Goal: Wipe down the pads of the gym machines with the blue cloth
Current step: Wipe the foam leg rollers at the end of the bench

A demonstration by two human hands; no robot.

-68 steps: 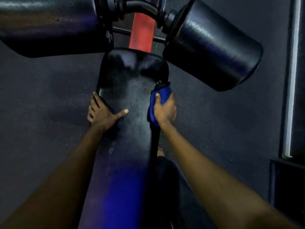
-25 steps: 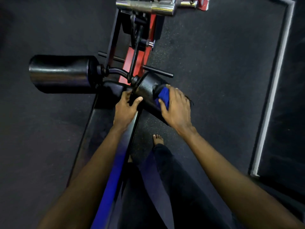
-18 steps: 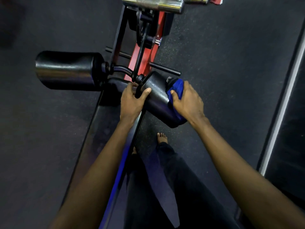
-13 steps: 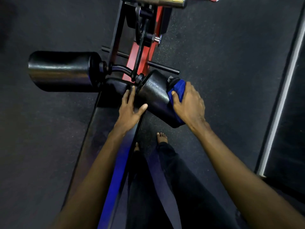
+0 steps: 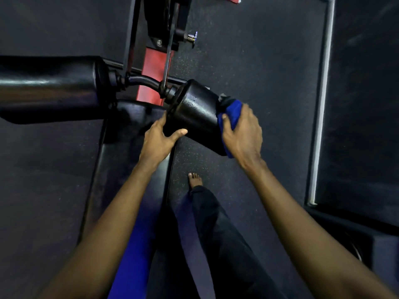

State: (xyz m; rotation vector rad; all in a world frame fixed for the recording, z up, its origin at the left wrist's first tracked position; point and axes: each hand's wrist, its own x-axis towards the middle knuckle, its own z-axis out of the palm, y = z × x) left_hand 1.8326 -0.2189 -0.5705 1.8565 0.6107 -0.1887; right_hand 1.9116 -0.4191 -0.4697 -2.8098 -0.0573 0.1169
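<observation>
- Fingers of the left hand (image 5: 157,141) lie straight and close together against the inner end of the right roller pad (image 5: 194,111). The thumb is spread wide across the pad's underside, and nothing is curled round it.
- Off to that hand's left, the left roller pad (image 5: 47,87) juts out sideways, glossy black and untouched.
- Under the left wrist runs the long bench pad (image 5: 112,165), its head end tucked beneath the two rollers.
- Between the rollers a red frame (image 5: 152,76) shows behind the black bar joining them.
- Bunched over the outer end of the right roller pad sits the blue cloth (image 5: 232,114), pressed against it.
- Gripping that cloth is the right hand (image 5: 243,134), fingers curled over the bundle and thumb pinning it on the near side.
- Below the roller, a bare foot (image 5: 195,180) stands on the dark floor (image 5: 269,61).
- Far right, a pale rail (image 5: 322,104) runs along the floor.
</observation>
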